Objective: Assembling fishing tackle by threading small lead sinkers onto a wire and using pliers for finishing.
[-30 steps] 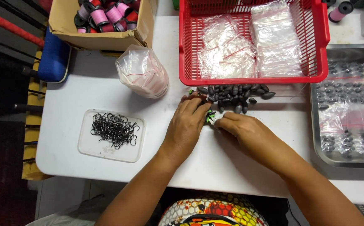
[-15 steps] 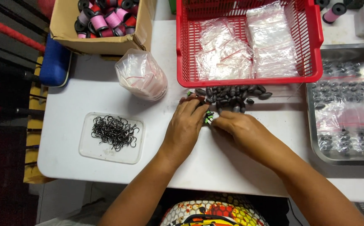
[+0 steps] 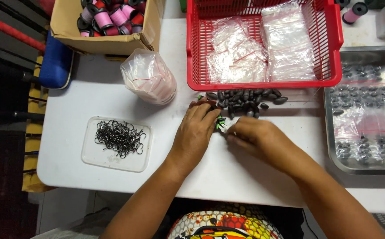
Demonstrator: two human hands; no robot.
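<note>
We see both hands low on the white desk (image 3: pixel 113 93), meeting over a few small green pieces (image 3: pixel 220 124). The left hand (image 3: pixel 195 132) lies palm down, its fingers (image 3: pixel 203 110) curled narrow over the green pieces; whether they pinch one we cannot tell. The right hand (image 3: pixel 256 137) points its fingers (image 3: pixel 233 132) inward, closed to a narrow pinch just beside the green pieces, and we cannot tell what they hold, if anything.

Just beyond the fingertips lies a heap of dark oval weights (image 3: pixel 245 98), touching the front wall of the red basket (image 3: pixel 263 83), which holds clear plastic bags (image 3: pixel 263 48). Well out from the left hand sits a clear tray of black hooks (image 3: pixel 118 138); up from it stand a bundle of plastic bags (image 3: pixel 149 76) and a cardboard box of pink thread spools (image 3: pixel 108 22). Beyond the right hand a steel tray (image 3: pixel 334 146) carries bagged dark weights.

Against half a second ago, the hands have kept their place at the green pieces; the right fingers have drawn a little closer to the left.
</note>
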